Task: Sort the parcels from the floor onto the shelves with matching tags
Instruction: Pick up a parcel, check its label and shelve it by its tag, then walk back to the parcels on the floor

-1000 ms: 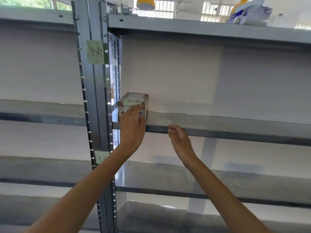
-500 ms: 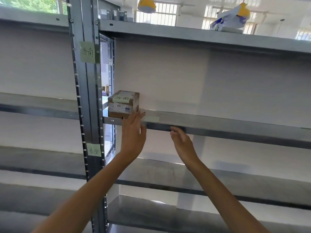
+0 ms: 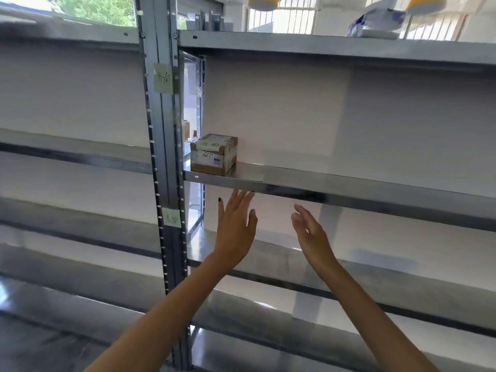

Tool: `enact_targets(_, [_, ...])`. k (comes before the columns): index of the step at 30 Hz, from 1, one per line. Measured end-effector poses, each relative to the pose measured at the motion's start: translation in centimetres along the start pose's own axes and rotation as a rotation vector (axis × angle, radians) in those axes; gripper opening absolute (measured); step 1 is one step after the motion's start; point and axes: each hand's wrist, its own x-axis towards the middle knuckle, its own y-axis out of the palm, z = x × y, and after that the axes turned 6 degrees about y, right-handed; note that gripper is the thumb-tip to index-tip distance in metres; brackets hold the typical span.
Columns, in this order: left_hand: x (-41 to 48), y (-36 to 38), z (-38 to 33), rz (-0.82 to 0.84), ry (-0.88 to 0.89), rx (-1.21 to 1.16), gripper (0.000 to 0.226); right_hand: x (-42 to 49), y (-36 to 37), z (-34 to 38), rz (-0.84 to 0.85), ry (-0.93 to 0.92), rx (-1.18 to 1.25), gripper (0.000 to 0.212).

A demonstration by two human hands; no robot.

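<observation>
A small brown cardboard parcel (image 3: 214, 153) with a green handwritten tag on top sits at the left end of a metal shelf (image 3: 335, 185). A matching green tag (image 3: 163, 78) is stuck on the upright post above it. My left hand (image 3: 235, 224) is below the shelf's front edge, fingers spread, holding nothing, with the fingertips near the edge. My right hand (image 3: 311, 232) hangs lower and to the right, fingers loosely apart and empty. Neither hand touches the parcel.
A second green tag (image 3: 171, 217) marks the shelf below on the grey post (image 3: 167, 157). A white and blue bag (image 3: 375, 22) lies on the top shelf at the right. More metal shelves run left and below.
My left hand has let go of the parcel and dropped below the shelf edge. My right hand has also lowered away from the edge. The parcel stays on the shelf.
</observation>
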Motion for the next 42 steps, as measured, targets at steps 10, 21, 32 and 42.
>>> enact_targets(10, [-2.1, 5.1, -9.8, 0.088, 0.096, -0.048, 0.041, -5.0, -11.7, -5.5, -0.109, 0.122, 0.019, 0.045])
enact_targets(21, [-2.1, 13.3, -20.2, 0.331, 0.183, -0.164, 0.045, -8.0, -23.7, -9.4, -0.338, 0.211, 0.109, 0.048])
enact_targets(32, [1.2, 23.2, -28.2, 0.459, 0.4, -0.264, 0.045, -7.5, -33.0, -13.4, -0.588, 0.24, -0.133, 0.063])
enact_targets(42, [0.7, 33.7, -37.8, 0.633, 0.624, -0.246, 0.054, -11.4, -41.4, -18.2, -0.798, 0.382, -0.166, 0.064])
